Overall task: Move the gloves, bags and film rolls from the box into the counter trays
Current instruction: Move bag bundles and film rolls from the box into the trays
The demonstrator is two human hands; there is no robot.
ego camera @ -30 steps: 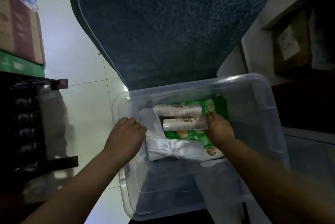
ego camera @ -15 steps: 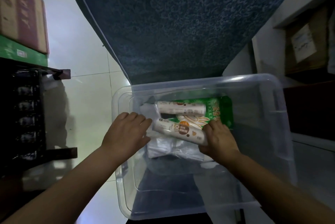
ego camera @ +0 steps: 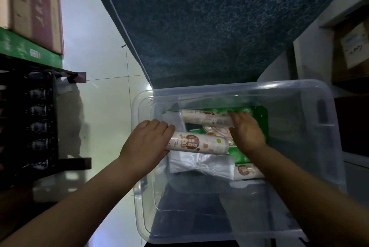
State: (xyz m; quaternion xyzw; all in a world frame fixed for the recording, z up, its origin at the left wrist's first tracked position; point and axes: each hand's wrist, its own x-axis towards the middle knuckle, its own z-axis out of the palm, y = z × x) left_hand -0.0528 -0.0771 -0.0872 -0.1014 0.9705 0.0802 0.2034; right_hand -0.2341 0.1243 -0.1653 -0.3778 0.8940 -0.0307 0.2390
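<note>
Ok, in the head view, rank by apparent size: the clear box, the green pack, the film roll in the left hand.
clear box
green pack
film roll
The pack is partly hidden, the roll nearer, so those two are unsure.

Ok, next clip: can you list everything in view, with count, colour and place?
clear plastic storage box: one, transparent, centre.
white printed film rolls: three, in the box; near roll in the left hand, far roll by the far wall, third roll beside the right forearm.
green printed packet: one, green, beneath the rolls.
white plastic bag bundle: one, whitish, just nearer than the near roll.
blue patterned mat: one, dark blue, beyond the box.
stacked cardboard cartons: brown over green, far left.
black crate: one, below the cartons.
brown cardboard parcel: one, right shelf.
left hand: grips the near roll's end.
right hand: fingers on the far roll; grip unclear.
</note>
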